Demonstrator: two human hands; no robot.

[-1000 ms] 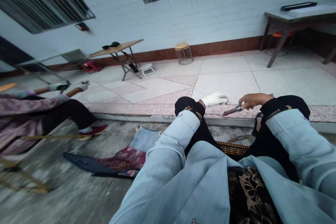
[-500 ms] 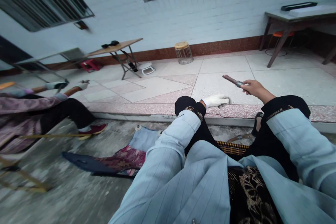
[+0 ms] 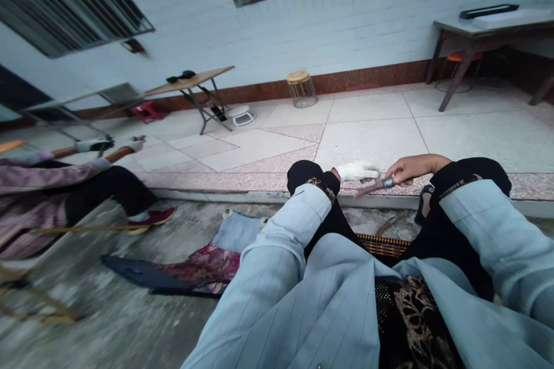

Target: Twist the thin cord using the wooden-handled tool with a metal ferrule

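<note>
My left hand, in a white glove, rests just past my left knee with its fingers curled together. What it holds, if anything, is too small to make out. My bare right hand is closed around a short brown tool with a silver-grey collar. The tool points left and slightly down, its brown end blurred and just below my gloved fingers. I cannot tell whether the two touch. Between my legs shows a yellow-and-black woven seat or basket edge. A curved brown piece lies on the ground beyond it.
A raised tiled step runs ahead of me. On it stand a round stool, a white low stool, a folding table and a desk. Patterned cloth lies left. Another person's gloved hands are farther left.
My right hand has come down and left with the brown tool, from above the step to beside my left hand. The left hand has stayed almost still.
</note>
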